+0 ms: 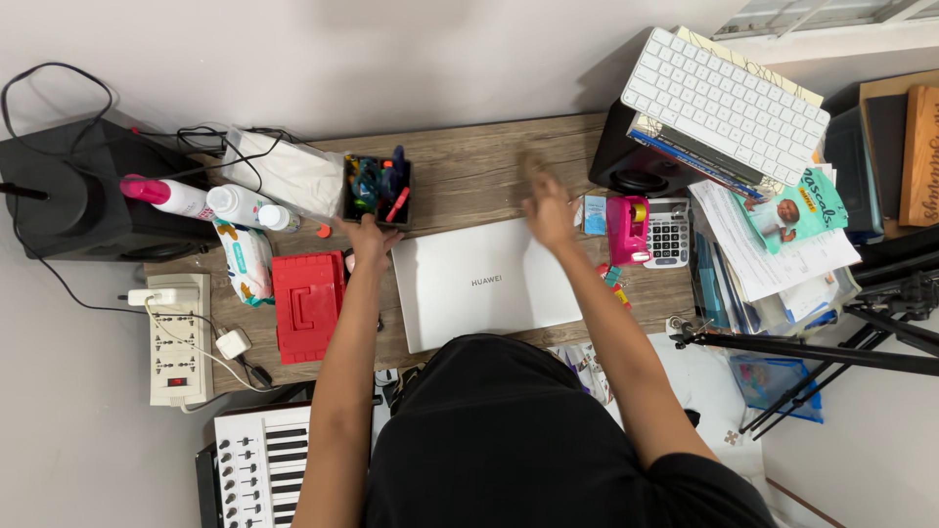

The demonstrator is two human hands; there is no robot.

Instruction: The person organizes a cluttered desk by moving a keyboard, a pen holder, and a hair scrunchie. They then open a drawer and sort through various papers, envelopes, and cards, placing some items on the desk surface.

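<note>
Wood-grain worktop (460,181) runs along a pale wall, crowded at both ends and seen from straight above the person's head. Near its middle lies a closed white laptop (486,284), its long axis running left to right, parallel to the wall.

The left hand (370,240) sits at the laptop's far-left corner, touching the near side of a black pen holder (378,193) packed with coloured pens and markers. The holder lies directly beyond the fingers (358,227), toward the wall; they look lightly curled against its lower edge, though whether they actually grip it or only rest there cannot be told.

The right hand (550,210) hovers over the laptop's far edge — blurred, fingers spread and loosely open, holding nothing that shows. Bare wood lies just beyond it, and a pink tape dispenser (627,230) stands just beside it on the right, with a calculator (669,233) next to that.

Of the two hands, the left is plainly nearer the pen holder; the right is nearer the dispenser.

Left of the laptop rests a red plastic case (307,305), and beyond it bottles (210,202) lie on their sides near a black speaker (68,196). A white keyboard (724,103) tops a stack of books and papers at the right end — well apart from both hands.
</note>
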